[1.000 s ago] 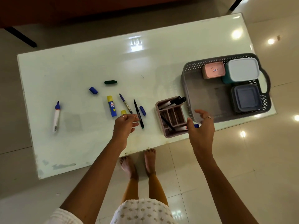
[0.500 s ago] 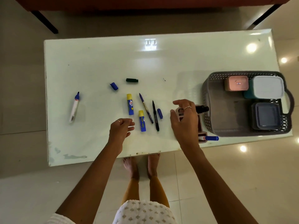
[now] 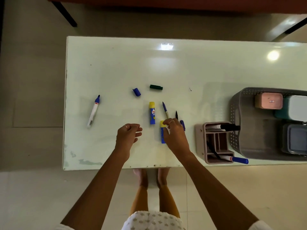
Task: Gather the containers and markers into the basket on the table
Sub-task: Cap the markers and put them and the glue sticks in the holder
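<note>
I see the right hand (image 3: 175, 135) over the pens (image 3: 165, 110) and a glue stick (image 3: 162, 133), fingers curled down; whether it pinches anything I cannot tell. The left hand (image 3: 127, 136) hovers, fingers loosely curled, holding nothing. The basket (image 3: 239, 117) at the table's (image 3: 116, 63) right holds three containers (image 3: 269, 100); an organizer (image 3: 201, 141) sits beside it.

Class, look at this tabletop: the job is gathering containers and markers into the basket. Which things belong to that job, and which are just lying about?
Belong to the job:
grey basket
pink container
white-lidded container
grey container
pink organiser
white marker
blue pen
black pen

Just lying about:
two glue sticks
blue cap
green cap
</note>
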Demonstrator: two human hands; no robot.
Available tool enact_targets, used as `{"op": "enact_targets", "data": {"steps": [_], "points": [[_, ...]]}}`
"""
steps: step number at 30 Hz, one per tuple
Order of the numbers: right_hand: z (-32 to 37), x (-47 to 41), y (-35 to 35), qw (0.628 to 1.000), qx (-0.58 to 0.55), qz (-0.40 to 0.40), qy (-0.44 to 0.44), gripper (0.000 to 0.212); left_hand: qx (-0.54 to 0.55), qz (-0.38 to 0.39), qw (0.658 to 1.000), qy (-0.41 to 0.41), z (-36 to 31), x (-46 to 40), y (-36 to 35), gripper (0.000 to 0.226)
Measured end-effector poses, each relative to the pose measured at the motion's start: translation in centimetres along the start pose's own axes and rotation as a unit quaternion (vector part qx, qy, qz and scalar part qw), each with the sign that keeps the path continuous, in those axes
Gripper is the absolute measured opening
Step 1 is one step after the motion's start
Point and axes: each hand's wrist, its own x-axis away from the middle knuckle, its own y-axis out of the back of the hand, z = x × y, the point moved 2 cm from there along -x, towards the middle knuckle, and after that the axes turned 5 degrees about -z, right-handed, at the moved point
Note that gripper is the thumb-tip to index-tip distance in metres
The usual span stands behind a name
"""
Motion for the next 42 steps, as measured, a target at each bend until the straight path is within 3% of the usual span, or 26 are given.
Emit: {"op": "enact_targets", "data": {"steps": [11,16,20,28,33,37,42], "points": [[4.2,-8.3,-0.7,0.997,0.049,-0.028,0.056,0.024,0.000,-0.008,1.000,0.005,-2.2,-3.6,1.1,0.023],[7.3,-9.7,-3.2,0.987,0.074,0.030,0.139,0.039,0.002,-0.011,1.000,0.010,-2.7,-4.4,1.3,0.025],[9.1,-10.8,-5.6,0.966,0.165,0.096,0.174,0.051,0.008,-0.016,1.000,0.013,-2.3,-4.6,2.0,0.026],[8.6,-10.3,-7.1,0.945,0.241,0.076,0.205,0.032,0.011,-0.034,0.999,0.000,-1.6,-5.3,4.2,0.025],[7.6,-8.5,-7.3,0.954,0.175,0.111,0.217,0.026,-0.019,-0.095,0.992,-0.075,-1.9,-6.0,6.2,0.017],[7.3,-6.9,-6.2,0.973,0.101,0.090,0.187,0.018,-0.135,-0.213,0.947,-0.199,-3.2,-6.8,8.5,0.020],[7.8,-5.9,-4.5,0.992,0.006,0.078,0.099,0.026,-0.217,-0.250,0.910,-0.248,-4.0,-8.7,9.8,0.035]]}}
